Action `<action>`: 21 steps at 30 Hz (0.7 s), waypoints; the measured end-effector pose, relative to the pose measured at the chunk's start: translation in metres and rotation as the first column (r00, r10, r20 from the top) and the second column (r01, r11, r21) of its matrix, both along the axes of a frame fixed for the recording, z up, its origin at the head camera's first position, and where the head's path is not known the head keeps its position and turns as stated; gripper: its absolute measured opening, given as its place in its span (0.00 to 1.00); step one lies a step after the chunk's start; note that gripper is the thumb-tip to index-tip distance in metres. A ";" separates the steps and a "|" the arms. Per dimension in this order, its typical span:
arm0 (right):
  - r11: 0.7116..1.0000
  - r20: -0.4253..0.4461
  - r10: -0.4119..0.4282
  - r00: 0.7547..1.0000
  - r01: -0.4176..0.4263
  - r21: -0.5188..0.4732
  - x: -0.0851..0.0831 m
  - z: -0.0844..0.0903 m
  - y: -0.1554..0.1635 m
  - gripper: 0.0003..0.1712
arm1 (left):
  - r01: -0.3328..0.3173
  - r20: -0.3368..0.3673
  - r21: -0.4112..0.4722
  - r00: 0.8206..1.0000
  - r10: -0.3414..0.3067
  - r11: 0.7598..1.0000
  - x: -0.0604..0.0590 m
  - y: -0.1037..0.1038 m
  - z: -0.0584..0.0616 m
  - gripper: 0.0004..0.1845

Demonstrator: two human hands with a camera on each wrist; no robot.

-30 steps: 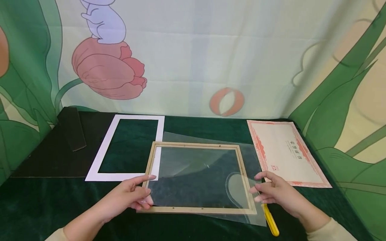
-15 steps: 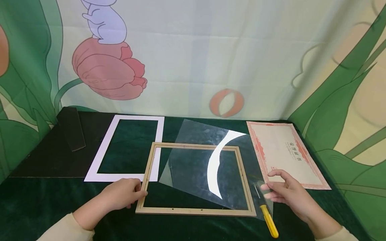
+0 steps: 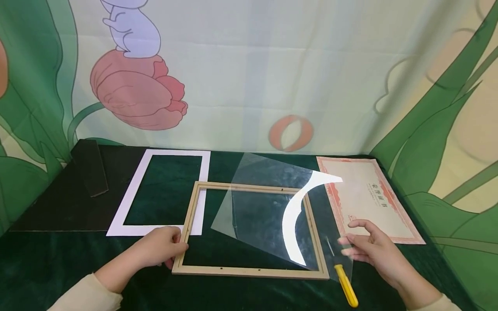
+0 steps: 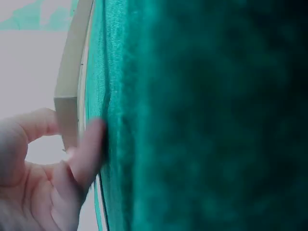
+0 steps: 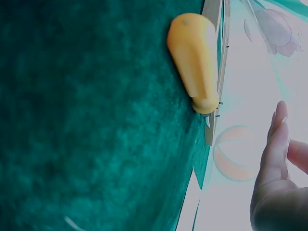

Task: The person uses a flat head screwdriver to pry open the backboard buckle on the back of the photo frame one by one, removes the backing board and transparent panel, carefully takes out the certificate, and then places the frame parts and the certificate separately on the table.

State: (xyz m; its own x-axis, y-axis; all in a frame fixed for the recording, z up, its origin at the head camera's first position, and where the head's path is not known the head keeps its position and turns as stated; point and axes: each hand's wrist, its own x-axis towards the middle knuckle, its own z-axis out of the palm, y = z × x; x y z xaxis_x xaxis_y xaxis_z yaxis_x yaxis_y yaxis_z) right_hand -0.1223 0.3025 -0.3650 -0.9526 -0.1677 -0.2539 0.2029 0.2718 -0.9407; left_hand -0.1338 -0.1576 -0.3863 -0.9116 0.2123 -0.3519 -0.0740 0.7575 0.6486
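A light wooden frame [image 3: 249, 272] lies flat on the green cloth at the middle. My left hand [image 3: 173, 249] grips its near left corner, thumb and a finger curled on the rail [image 4: 72, 72]. My right hand [image 3: 345, 251] pinches the near right corner of a clear plastic sheet [image 3: 264, 207]. The sheet is tilted up over the frame's right half, with a bright curved glare on it. A yellow-handled screwdriver [image 3: 347, 289] lies just under the right hand, its handle [image 5: 195, 57] beside the frame's corner.
A white mat border [image 3: 128, 216] lies left of the frame, partly under it. A black backing board [image 3: 58, 203] with a stand strip [image 3: 91, 166] is at far left. A red-bordered certificate [image 3: 369, 198] lies at right. A printed curtain hangs behind.
The right hand has lifted the clear sheet off the frame and swung it up to the right. The left hand let go of the sheet and took the frame's corner.
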 end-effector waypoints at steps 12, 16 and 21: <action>0.997 -0.037 -0.077 0.996 0.077 0.006 -0.001 -0.002 0.002 0.24 | -0.178 0.338 0.657 0.938 -0.074 0.732 0.001 -0.019 -0.004 0.27; 0.996 -0.028 -0.094 0.995 0.094 0.000 -0.001 -0.002 0.002 0.23 | -0.238 0.411 0.774 0.893 -0.181 0.587 0.007 -0.019 -0.002 0.29; 0.994 -0.015 -0.109 0.994 0.109 -0.024 -0.001 -0.003 0.003 0.23 | -0.257 0.430 0.787 0.880 -0.201 0.560 0.012 -0.017 0.001 0.31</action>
State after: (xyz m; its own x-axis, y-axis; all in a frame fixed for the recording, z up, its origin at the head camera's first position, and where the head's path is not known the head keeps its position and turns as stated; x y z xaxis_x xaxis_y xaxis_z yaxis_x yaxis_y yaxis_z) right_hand -0.1234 0.3052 -0.3676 -0.9695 -0.0680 -0.2356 0.2149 0.2271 -0.9499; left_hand -0.1219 -0.1747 -0.3855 -0.7165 0.5848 -0.3803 -0.5188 -0.0821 0.8510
